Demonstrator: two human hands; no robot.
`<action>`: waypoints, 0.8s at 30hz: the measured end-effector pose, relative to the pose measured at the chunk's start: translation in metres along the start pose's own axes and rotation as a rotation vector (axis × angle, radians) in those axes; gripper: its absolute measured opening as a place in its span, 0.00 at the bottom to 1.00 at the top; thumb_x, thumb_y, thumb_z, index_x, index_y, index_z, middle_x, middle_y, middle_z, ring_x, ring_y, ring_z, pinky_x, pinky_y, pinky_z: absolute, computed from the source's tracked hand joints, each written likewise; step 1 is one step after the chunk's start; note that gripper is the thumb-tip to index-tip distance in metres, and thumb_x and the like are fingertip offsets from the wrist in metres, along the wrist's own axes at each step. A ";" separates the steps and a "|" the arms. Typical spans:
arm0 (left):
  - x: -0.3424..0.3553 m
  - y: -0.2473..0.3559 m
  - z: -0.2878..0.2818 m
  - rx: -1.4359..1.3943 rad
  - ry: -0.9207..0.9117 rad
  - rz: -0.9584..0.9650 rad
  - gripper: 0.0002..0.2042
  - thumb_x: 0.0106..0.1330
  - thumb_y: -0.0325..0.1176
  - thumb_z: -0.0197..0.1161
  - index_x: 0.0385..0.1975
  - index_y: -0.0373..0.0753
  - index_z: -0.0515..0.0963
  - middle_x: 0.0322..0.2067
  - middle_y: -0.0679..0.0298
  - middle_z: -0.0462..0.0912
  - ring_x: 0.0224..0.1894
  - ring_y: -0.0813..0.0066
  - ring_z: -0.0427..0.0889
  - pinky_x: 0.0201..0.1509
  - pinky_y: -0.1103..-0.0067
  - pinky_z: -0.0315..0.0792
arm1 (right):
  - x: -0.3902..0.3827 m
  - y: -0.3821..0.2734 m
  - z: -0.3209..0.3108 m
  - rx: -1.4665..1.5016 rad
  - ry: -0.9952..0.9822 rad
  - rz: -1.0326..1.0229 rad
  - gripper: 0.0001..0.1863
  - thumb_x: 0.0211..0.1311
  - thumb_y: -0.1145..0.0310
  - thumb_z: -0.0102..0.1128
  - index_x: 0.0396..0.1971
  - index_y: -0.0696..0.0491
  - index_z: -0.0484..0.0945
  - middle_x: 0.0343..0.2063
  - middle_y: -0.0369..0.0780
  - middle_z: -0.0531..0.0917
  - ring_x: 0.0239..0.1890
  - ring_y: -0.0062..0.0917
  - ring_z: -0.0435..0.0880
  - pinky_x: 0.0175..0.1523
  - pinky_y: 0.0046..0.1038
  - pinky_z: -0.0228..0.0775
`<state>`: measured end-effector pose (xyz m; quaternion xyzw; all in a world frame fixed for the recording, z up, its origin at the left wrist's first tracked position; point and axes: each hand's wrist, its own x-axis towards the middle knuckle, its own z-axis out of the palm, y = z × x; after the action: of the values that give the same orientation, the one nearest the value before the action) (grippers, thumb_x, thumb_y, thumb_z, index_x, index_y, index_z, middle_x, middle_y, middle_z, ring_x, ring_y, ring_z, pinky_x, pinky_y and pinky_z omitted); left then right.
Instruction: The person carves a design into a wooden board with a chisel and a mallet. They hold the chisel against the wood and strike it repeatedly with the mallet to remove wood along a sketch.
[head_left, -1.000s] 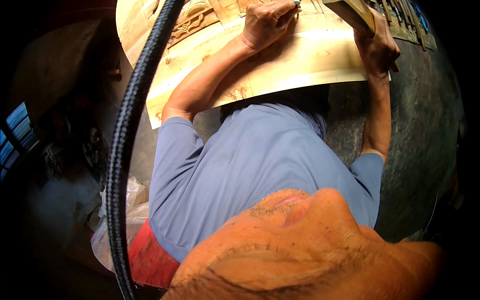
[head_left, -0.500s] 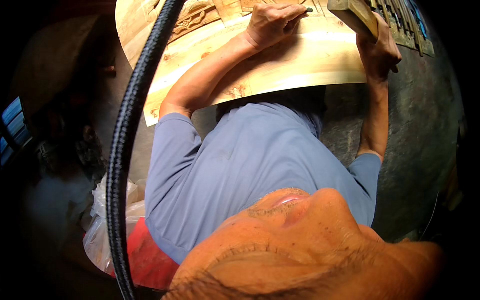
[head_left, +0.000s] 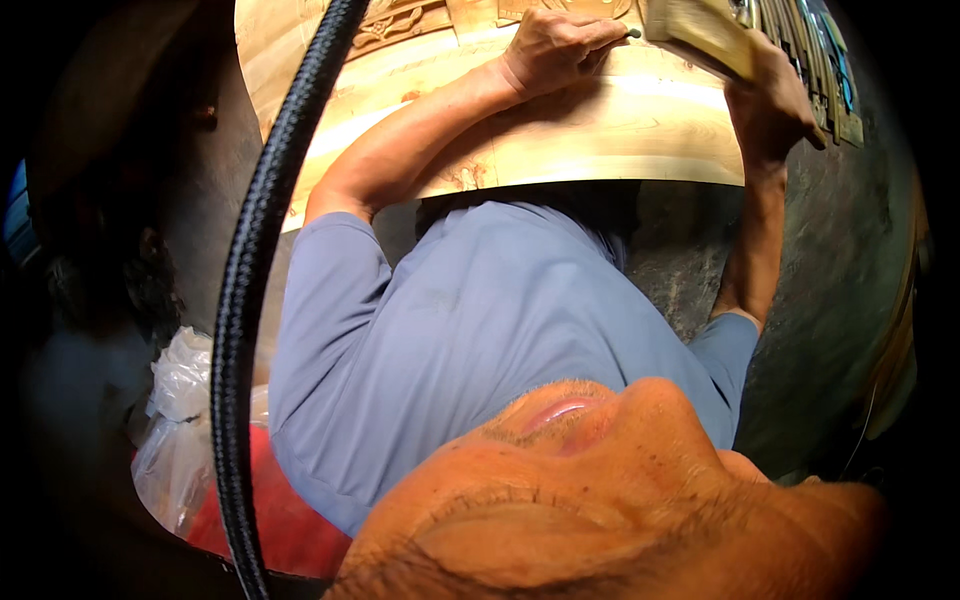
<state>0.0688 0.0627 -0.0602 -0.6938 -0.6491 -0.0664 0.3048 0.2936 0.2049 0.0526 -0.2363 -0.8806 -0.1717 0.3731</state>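
Observation:
My left hand (head_left: 555, 50) grips a slim tool with a small green end (head_left: 633, 34), resting over the pale wooden board (head_left: 640, 140), whose far part bears carved relief patterns (head_left: 395, 22). My right hand (head_left: 772, 100) is closed on a wooden mallet (head_left: 700, 38) at the board's right side; its block, slightly blurred, hangs just right of the slim tool's green end. The working tip of the slim tool is hidden by my fingers.
A row of hand tools (head_left: 820, 70) lies at the upper right. A thick black braided cord (head_left: 250, 300) runs down the left of the view. Crumpled clear plastic (head_left: 175, 430) sits on something red (head_left: 280, 510) at lower left. Dark floor (head_left: 830, 300) shows at right.
The whole view has shifted a little. My left hand with the slim tool and my right hand with the mallet both appear slightly further right and lower, still gripping.

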 end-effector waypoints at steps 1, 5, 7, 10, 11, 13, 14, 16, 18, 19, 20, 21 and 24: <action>-0.002 0.001 -0.007 -0.070 -0.086 -0.028 0.28 0.74 0.40 0.52 0.73 0.42 0.65 0.52 0.54 0.80 0.43 0.75 0.80 0.52 0.67 0.77 | 0.002 0.001 -0.002 0.130 0.118 0.035 0.20 0.51 0.68 0.77 0.46 0.46 0.84 0.38 0.36 0.89 0.31 0.32 0.89 0.36 0.30 0.81; 0.013 -0.014 -0.030 -0.461 -0.090 -0.054 0.17 0.72 0.38 0.60 0.58 0.42 0.75 0.40 0.58 0.86 0.32 0.69 0.85 0.41 0.74 0.79 | -0.004 -0.008 -0.008 -0.229 -0.038 0.058 0.19 0.54 0.68 0.74 0.48 0.46 0.83 0.36 0.40 0.88 0.34 0.33 0.90 0.37 0.31 0.81; 0.030 -0.032 -0.029 -0.827 0.379 0.004 0.03 0.66 0.32 0.70 0.35 0.41 0.84 0.23 0.63 0.85 0.22 0.69 0.84 0.24 0.76 0.76 | -0.005 -0.007 -0.006 -0.019 -0.187 0.047 0.18 0.56 0.68 0.73 0.48 0.45 0.83 0.35 0.39 0.88 0.34 0.34 0.90 0.38 0.32 0.81; 0.035 -0.039 -0.030 -0.815 0.379 0.010 0.04 0.65 0.33 0.70 0.37 0.42 0.84 0.24 0.64 0.85 0.23 0.70 0.85 0.25 0.76 0.77 | -0.010 -0.005 -0.006 -0.030 -0.047 0.190 0.19 0.57 0.65 0.72 0.49 0.45 0.83 0.38 0.37 0.90 0.37 0.36 0.90 0.42 0.33 0.83; 0.034 -0.044 -0.031 -0.838 0.394 -0.025 0.04 0.66 0.32 0.70 0.36 0.41 0.85 0.25 0.63 0.86 0.23 0.71 0.85 0.25 0.77 0.77 | -0.011 -0.004 -0.006 0.054 0.041 0.212 0.19 0.55 0.63 0.75 0.48 0.45 0.83 0.37 0.36 0.90 0.37 0.36 0.91 0.43 0.33 0.83; 0.027 -0.052 -0.035 -0.885 0.426 -0.094 0.03 0.67 0.30 0.69 0.36 0.39 0.86 0.26 0.63 0.88 0.25 0.73 0.87 0.27 0.79 0.79 | -0.016 -0.003 -0.009 0.141 0.059 0.336 0.23 0.51 0.59 0.81 0.46 0.50 0.85 0.36 0.43 0.91 0.36 0.36 0.92 0.43 0.33 0.83; 0.019 -0.062 -0.039 -0.964 0.388 -0.164 0.04 0.68 0.30 0.69 0.36 0.37 0.87 0.27 0.63 0.89 0.25 0.75 0.88 0.27 0.80 0.80 | -0.020 -0.004 -0.012 0.146 0.015 0.371 0.24 0.50 0.57 0.83 0.45 0.52 0.85 0.36 0.42 0.91 0.36 0.34 0.92 0.44 0.34 0.84; -0.008 -0.063 -0.055 -1.252 -0.108 -0.759 0.15 0.72 0.37 0.63 0.54 0.40 0.83 0.42 0.57 0.90 0.36 0.71 0.89 0.42 0.78 0.81 | -0.023 -0.003 -0.017 0.114 0.071 0.412 0.26 0.47 0.55 0.85 0.40 0.57 0.86 0.34 0.42 0.91 0.35 0.32 0.92 0.44 0.33 0.84; -0.023 -0.080 -0.062 -1.226 0.074 -0.638 0.09 0.70 0.33 0.66 0.45 0.37 0.86 0.34 0.60 0.90 0.31 0.76 0.88 0.35 0.81 0.81 | -0.023 -0.002 -0.020 0.147 0.151 0.441 0.21 0.49 0.62 0.85 0.37 0.60 0.86 0.32 0.42 0.91 0.34 0.28 0.92 0.44 0.30 0.84; -0.030 -0.087 -0.065 -1.210 0.160 -0.575 0.07 0.69 0.30 0.68 0.41 0.36 0.87 0.30 0.62 0.90 0.28 0.78 0.88 0.32 0.82 0.81 | -0.021 -0.001 -0.019 0.252 0.169 0.512 0.23 0.49 0.59 0.85 0.37 0.60 0.86 0.32 0.40 0.91 0.33 0.28 0.92 0.42 0.30 0.84; -0.035 -0.092 -0.067 -1.193 0.244 -0.511 0.04 0.68 0.28 0.70 0.37 0.34 0.88 0.26 0.64 0.90 0.25 0.80 0.87 0.28 0.84 0.80 | -0.019 -0.001 -0.020 0.344 0.208 0.631 0.25 0.49 0.55 0.85 0.37 0.59 0.86 0.31 0.38 0.91 0.32 0.28 0.91 0.40 0.30 0.84; -0.040 -0.092 -0.069 -1.310 0.110 -0.601 0.05 0.69 0.28 0.70 0.38 0.33 0.88 0.24 0.64 0.89 0.25 0.84 0.86 0.28 0.85 0.80 | -0.015 -0.001 -0.017 0.460 0.285 0.619 0.21 0.48 0.63 0.86 0.36 0.60 0.87 0.30 0.37 0.91 0.31 0.25 0.91 0.41 0.27 0.83; -0.041 -0.088 -0.065 -1.249 0.186 -0.479 0.06 0.69 0.27 0.69 0.40 0.32 0.88 0.28 0.63 0.90 0.29 0.84 0.88 0.31 0.86 0.80 | -0.007 -0.007 -0.013 0.913 0.176 0.623 0.20 0.47 0.64 0.87 0.36 0.59 0.87 0.29 0.36 0.91 0.31 0.22 0.90 0.42 0.26 0.82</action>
<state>0.0000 -0.0087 0.0018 -0.5681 -0.5956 -0.5546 -0.1220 0.3011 0.1908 0.0550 -0.2843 -0.7197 0.3263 0.5429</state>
